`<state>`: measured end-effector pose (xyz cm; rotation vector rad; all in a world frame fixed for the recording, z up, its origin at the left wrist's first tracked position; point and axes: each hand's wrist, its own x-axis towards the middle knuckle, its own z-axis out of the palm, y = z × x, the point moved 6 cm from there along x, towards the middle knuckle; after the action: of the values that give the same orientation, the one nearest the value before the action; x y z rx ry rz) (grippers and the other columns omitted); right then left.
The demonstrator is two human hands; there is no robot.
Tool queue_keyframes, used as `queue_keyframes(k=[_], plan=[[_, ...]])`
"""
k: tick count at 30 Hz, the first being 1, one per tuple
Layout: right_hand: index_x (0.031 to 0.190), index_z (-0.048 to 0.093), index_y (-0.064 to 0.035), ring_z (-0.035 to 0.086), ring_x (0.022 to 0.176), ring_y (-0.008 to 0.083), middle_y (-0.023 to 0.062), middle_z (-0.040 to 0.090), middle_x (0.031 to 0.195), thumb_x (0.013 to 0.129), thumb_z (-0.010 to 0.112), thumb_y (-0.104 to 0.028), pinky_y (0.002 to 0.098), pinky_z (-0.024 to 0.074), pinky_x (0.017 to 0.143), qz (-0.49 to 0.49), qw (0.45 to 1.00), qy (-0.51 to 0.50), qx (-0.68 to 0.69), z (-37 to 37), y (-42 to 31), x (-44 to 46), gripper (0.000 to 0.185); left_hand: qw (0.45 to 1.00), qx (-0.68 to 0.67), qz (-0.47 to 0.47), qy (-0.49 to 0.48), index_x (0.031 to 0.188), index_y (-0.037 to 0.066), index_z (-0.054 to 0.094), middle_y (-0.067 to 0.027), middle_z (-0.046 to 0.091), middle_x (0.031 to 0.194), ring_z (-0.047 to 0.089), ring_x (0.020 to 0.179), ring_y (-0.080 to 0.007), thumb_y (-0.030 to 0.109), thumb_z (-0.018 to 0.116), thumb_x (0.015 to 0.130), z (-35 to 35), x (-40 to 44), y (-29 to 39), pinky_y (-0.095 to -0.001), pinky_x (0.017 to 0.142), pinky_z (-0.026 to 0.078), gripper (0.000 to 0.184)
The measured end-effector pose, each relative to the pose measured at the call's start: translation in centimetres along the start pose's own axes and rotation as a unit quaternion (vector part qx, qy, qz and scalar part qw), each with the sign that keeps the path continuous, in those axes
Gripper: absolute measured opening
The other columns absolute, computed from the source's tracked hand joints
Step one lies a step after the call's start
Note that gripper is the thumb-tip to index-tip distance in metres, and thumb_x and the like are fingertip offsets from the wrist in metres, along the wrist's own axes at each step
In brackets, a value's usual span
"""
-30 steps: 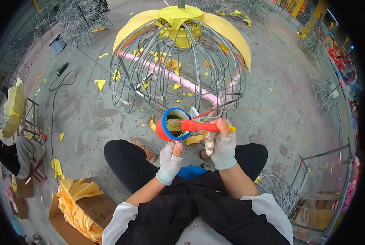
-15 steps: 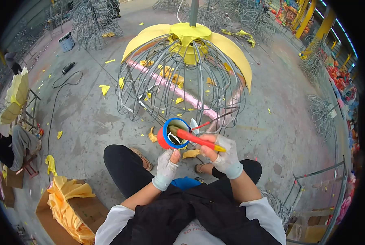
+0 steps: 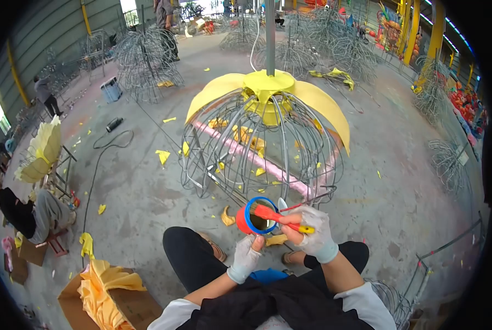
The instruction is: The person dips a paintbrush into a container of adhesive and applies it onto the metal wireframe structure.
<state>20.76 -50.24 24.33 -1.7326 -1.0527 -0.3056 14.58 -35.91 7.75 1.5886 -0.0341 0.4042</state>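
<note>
A seated worker in a black garment with white sleeves grips a red, blue-rimmed round pot (image 3: 241,221) in the left hand (image 3: 245,258), thumb pressed to its lower side and the other fingers largely hidden. The right hand (image 3: 315,234), in a whitish fingerless glove like its partner, is clenched around a flat red-handled brush with a yellow tip (image 3: 281,218), its bristle end at the pot's mouth. The pot is held out above the knees, tilted toward the worker; what it contains looks dark, though the view is too small to be certain.

Just ahead, a large domed frame of grey metal rods (image 3: 284,132) stands on the stained grey concrete floor (image 3: 394,198), topped by a yellow fabric-covered hub (image 3: 269,82). Curved yellow petals (image 3: 325,110) arch from the hub to both sides, and a pink-wrapped bar (image 3: 254,159) crosses the frame's base. Yellow scraps (image 3: 162,157) litter the ground. At lower left, orange-yellow fabric (image 3: 100,294) spills from an open brown cardboard box (image 3: 70,300). Farther left, another person (image 3: 23,214) sits near a pale yellow flower-shaped piece (image 3: 43,151).
</note>
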Motion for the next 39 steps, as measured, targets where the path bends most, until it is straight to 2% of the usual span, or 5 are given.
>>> queue_keyframes(k=[6, 12, 25, 33, 39], plan=[[0.097, 0.068, -0.0021, 0.057, 0.068, 0.0215, 0.0111, 0.063, 0.084, 0.076, 0.067, -0.003, 0.0302, 0.048, 0.062, 0.056, 0.988, 0.118, 0.079, 0.1, 3.0, -3.8, 0.022, 0.988, -0.129, -0.081, 0.018, 0.079, 0.007, 0.051, -0.0013, 0.047, 0.073, 0.039, 0.063, -0.0109, 0.029, 0.049, 0.099, 0.0, 0.2, 0.1, -0.0239, 0.058, 0.034, 0.03], [0.109, 0.063, -0.005, 0.057, 0.071, 0.0199, 0.0122, 0.063, 0.086, 0.091, 0.057, -0.019, 0.0294, 0.0462, 0.059, 0.28, 0.715, 0.243, 0.592, 3.1, 6.8, -6.2, 0.023, 0.95, -0.253, -0.179, 0.027, 0.076, 0.011, 0.046, 0.0003, 0.042, 0.071, 0.034, 0.062, -0.0093, 0.031, 0.048, 0.1, 0.8, -0.3, 0.4, -0.0225, 0.056, 0.03, 0.032], [0.096, 0.066, -0.0061, 0.057, 0.058, 0.0189, 0.0098, 0.064, 0.078, 0.092, 0.058, -0.019, 0.0282, 0.0425, 0.049, 0.361, 0.451, 0.183, 0.795, 6.8, 9.9, -6.3, 0.016, 0.935, -0.319, -0.145, 0.046, 0.076, 0.011, 0.046, 0.0001, 0.041, 0.067, 0.035, 0.059, -0.0104, 0.031, 0.047, 0.1, -0.4, 1.6, 2.4, -0.0234, 0.055, 0.032, 0.031], [0.099, 0.066, -0.0088, 0.057, 0.06, 0.018, 0.0088, 0.06, 0.074, 0.088, 0.059, -0.013, 0.0266, 0.0439, 0.051, 0.345, 0.508, 0.23, 0.755, 1.7, 8.7, -0.7, 0.014, 0.892, -0.425, -0.123, 0.09, 0.072, 0.012, 0.041, -0.0006, 0.041, 0.066, 0.037, 0.057, -0.0122, 0.025, 0.051, 0.096, -7.0, 3.8, 1.1, -0.0258, 0.054, 0.032, 0.028], [0.099, 0.065, -0.006, 0.055, 0.061, 0.0162, 0.0077, 0.06, 0.075, 0.082, 0.063, -0.011, 0.0268, 0.0446, 0.052, 0.16, 0.84, 0.292, 0.429, -7.9, 16.3, 10.5, 0.018, 0.931, -0.292, -0.001, 0.219, 0.07, 0.013, 0.04, 0.0, 0.04, 0.064, 0.036, 0.056, -0.0116, 0.025, 0.048, 0.097, -15.5, 6.0, 1.0, -0.0255, 0.054, 0.033, 0.031]])
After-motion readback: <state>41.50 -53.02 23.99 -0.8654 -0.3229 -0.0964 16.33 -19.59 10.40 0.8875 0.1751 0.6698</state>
